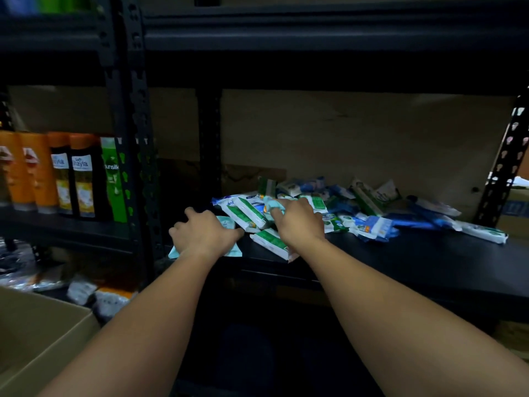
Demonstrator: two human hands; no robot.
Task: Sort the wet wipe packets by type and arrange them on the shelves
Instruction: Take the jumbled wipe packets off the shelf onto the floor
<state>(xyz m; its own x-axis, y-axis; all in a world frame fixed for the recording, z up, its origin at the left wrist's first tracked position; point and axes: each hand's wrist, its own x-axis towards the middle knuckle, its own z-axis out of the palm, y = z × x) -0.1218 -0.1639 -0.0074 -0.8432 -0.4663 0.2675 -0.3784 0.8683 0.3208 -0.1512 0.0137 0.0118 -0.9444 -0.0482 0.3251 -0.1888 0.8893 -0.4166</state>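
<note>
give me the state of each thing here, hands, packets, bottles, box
left hand: fingers curled, resting on pale teal packets at the shelf's front left
right hand: pinching a teal packet over the pile
mixed packet pile: unsorted, green-and-white and blue packets jumbled and overlapping
black shelf: bare at the front right
bottles: upright, in a row on the neighbouring shelf
cardboard box: open, contents not visible

Dim room. Black metal racking w/ slotted uprights, brown backing board behind. Bottles on left bay shelf. Open cardboard box at bottom-left corner, floor lvl.
</note>
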